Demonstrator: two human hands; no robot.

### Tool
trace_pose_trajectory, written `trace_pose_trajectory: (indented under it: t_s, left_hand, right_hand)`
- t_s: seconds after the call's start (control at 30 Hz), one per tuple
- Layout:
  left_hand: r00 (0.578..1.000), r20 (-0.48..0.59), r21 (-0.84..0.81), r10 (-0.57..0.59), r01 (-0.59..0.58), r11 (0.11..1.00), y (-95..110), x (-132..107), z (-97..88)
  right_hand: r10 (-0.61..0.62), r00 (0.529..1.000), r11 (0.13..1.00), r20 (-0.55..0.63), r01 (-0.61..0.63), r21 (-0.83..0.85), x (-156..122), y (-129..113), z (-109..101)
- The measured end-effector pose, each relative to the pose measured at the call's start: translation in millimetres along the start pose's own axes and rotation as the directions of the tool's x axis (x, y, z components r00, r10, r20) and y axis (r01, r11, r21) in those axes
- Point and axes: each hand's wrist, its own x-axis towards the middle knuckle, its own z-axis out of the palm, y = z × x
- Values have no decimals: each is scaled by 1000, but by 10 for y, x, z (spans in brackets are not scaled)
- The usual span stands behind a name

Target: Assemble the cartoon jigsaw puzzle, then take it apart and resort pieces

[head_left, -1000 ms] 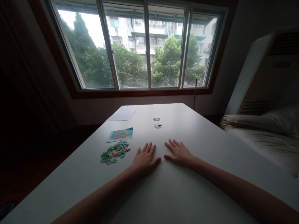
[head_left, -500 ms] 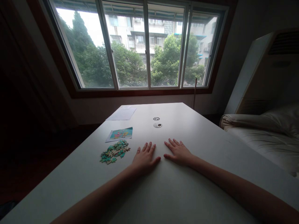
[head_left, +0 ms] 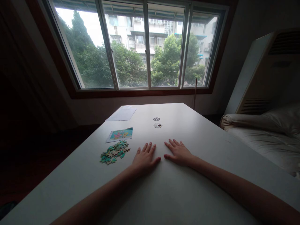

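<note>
My left hand (head_left: 144,158) lies flat on the white table (head_left: 178,193), palm down with its fingers spread and nothing in it. To the right of it, my right hand (head_left: 179,153) rests the same way, open, the two thumbs a short gap apart. Left of my left hand is a heap of jigsaw puzzle pieces (head_left: 114,152), mostly green and teal, some showing a plain tan side. Just beyond the heap lies a small colourful picture sheet (head_left: 120,134) with cartoon figures on a teal background.
A sheet of white paper (head_left: 122,113) lies near the table's far left edge. Two round grommets (head_left: 157,125) are set in the tabletop beyond my hands. A pale leather sofa (head_left: 262,134) stands to the right, with a tall floor-standing unit (head_left: 248,72) behind it.
</note>
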Motion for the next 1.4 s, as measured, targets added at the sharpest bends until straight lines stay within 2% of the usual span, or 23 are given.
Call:
trace_pose_trajectory:
  t_s: [1.4]
  left_hand:
    - [999, -33, -3, 18, -18, 1000, -19, 4, 21]
  right_hand:
    - [-20, 999, 1000, -30, 20, 22, 20, 27, 34]
